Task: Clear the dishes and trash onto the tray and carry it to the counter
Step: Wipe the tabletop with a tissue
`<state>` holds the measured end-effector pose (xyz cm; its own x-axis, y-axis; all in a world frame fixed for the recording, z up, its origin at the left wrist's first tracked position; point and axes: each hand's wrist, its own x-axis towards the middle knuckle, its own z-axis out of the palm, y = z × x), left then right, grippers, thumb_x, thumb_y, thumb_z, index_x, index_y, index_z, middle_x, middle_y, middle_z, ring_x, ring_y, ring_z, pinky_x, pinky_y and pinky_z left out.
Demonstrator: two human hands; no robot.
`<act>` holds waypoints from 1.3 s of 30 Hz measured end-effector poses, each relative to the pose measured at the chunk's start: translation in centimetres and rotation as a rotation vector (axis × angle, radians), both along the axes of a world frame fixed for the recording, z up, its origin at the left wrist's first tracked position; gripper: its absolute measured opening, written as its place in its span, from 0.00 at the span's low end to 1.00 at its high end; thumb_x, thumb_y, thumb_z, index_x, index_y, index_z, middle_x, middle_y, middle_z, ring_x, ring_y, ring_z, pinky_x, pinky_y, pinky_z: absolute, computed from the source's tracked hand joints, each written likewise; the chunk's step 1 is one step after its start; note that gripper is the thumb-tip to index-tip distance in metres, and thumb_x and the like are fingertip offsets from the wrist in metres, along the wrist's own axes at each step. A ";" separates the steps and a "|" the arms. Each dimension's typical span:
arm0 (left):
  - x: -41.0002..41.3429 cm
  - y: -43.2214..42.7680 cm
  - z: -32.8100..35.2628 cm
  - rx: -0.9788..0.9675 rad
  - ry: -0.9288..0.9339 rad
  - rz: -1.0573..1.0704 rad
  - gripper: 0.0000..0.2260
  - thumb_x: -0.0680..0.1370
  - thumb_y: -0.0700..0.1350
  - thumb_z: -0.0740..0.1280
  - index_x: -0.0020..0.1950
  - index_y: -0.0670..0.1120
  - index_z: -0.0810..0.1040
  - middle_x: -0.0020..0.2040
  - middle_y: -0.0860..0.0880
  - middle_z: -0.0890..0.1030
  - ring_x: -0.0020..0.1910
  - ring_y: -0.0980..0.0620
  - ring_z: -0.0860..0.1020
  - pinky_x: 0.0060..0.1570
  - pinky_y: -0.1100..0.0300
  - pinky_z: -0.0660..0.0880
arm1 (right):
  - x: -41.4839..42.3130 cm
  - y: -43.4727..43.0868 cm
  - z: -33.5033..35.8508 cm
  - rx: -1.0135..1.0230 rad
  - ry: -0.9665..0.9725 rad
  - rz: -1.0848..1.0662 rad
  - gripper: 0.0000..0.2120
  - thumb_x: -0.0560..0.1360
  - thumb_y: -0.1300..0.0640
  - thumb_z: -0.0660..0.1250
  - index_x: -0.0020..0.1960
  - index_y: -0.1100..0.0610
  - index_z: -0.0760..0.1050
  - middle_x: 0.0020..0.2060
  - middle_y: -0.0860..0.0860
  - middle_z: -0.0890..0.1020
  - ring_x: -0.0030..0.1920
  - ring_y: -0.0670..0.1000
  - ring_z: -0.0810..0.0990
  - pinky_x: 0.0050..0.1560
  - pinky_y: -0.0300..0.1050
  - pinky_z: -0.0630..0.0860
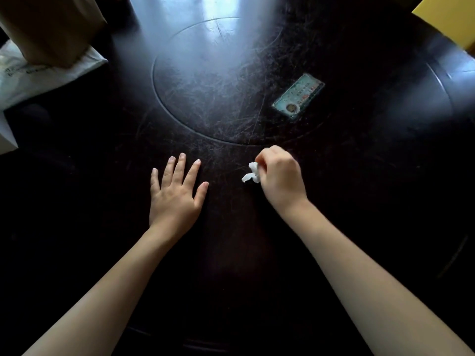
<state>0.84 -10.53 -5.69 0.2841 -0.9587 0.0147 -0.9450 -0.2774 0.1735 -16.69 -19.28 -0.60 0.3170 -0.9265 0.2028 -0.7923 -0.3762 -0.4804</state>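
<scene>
Dark scratched wooden table [102, 176], left hand [174, 194] flat, fingers spread, empty, right hand [279, 176] curled, pinching crumpled white tissue scrap [251, 173].

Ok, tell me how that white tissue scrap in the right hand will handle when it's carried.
The tissue scrap looks crumpled and limp, so probably floppy. The right hand pinches it with fingertips alone, which suggests it is very light. It seems unlikely to roll, though a draught might shift it.

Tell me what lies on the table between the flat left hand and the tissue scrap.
Nothing: in the head view, only bare, scratched dark table separates the left hand from the tissue scrap pinched in the right hand.
</scene>
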 end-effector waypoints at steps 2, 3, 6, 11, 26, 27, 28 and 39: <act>0.1 0.0 0.0 -0.008 0.003 -0.001 0.31 0.73 0.62 0.40 0.75 0.53 0.54 0.77 0.46 0.53 0.76 0.49 0.49 0.72 0.45 0.42 | -0.9 1.0 -1.9 -0.131 -0.010 0.106 0.03 0.71 0.62 0.68 0.42 0.62 0.79 0.38 0.55 0.82 0.39 0.56 0.77 0.41 0.46 0.76; 0.1 0.1 0.0 -0.011 0.005 -0.001 0.31 0.73 0.62 0.40 0.75 0.53 0.54 0.77 0.46 0.53 0.76 0.49 0.49 0.72 0.45 0.41 | -1.6 1.1 -2.6 -0.167 -0.019 0.128 0.05 0.71 0.60 0.68 0.45 0.60 0.80 0.40 0.52 0.83 0.42 0.55 0.77 0.44 0.47 0.77; 0.1 0.1 0.0 -0.017 0.006 0.000 0.31 0.74 0.61 0.41 0.75 0.52 0.55 0.77 0.46 0.54 0.76 0.48 0.49 0.72 0.45 0.42 | -2.8 1.1 -3.6 -0.210 -0.017 0.147 0.11 0.70 0.55 0.67 0.51 0.54 0.80 0.47 0.50 0.82 0.48 0.54 0.75 0.49 0.48 0.73; -0.1 0.1 0.0 -0.007 0.014 -0.001 0.28 0.76 0.59 0.45 0.75 0.52 0.54 0.77 0.46 0.53 0.76 0.48 0.48 0.73 0.45 0.42 | -0.7 1.0 -3.4 -0.078 -0.228 -0.029 0.05 0.70 0.59 0.70 0.45 0.56 0.81 0.41 0.53 0.80 0.44 0.51 0.71 0.45 0.43 0.74; 0.0 0.0 0.1 -0.008 0.004 -0.007 0.31 0.74 0.61 0.41 0.75 0.52 0.55 0.77 0.46 0.54 0.76 0.48 0.49 0.72 0.44 0.43 | -2.8 -3.8 -3.8 -0.114 -0.121 -0.240 0.05 0.71 0.63 0.67 0.45 0.62 0.80 0.42 0.60 0.80 0.43 0.63 0.77 0.48 0.41 0.65; 0.0 0.0 0.1 -0.006 0.004 -0.004 0.31 0.74 0.61 0.40 0.75 0.52 0.55 0.77 0.46 0.54 0.76 0.48 0.49 0.72 0.44 0.43 | -1.8 -3.6 -3.9 -0.111 -0.134 -0.255 0.05 0.71 0.63 0.67 0.45 0.62 0.79 0.42 0.61 0.80 0.42 0.63 0.77 0.47 0.42 0.65; 0.0 0.0 0.1 -0.006 0.005 -0.002 0.31 0.73 0.61 0.40 0.75 0.52 0.55 0.77 0.45 0.54 0.76 0.48 0.49 0.72 0.44 0.43 | -0.7 -3.1 -4.0 -0.115 -0.144 -0.246 0.04 0.70 0.63 0.67 0.44 0.62 0.79 0.41 0.61 0.80 0.42 0.63 0.77 0.47 0.42 0.64; 0.0 0.0 0.0 -0.021 0.010 -0.001 0.31 0.74 0.61 0.42 0.74 0.51 0.57 0.77 0.45 0.55 0.76 0.48 0.51 0.72 0.44 0.44 | -0.8 1.8 -3.2 -0.100 -0.091 0.383 0.02 0.70 0.62 0.70 0.43 0.60 0.80 0.38 0.56 0.80 0.39 0.57 0.76 0.43 0.45 0.73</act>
<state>0.88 -10.52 -5.67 0.2838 -0.9583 0.0321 -0.9433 -0.2730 0.1889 -17.51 -17.52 -3.81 0.6118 -0.7194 0.3289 -0.5419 -0.6841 -0.4882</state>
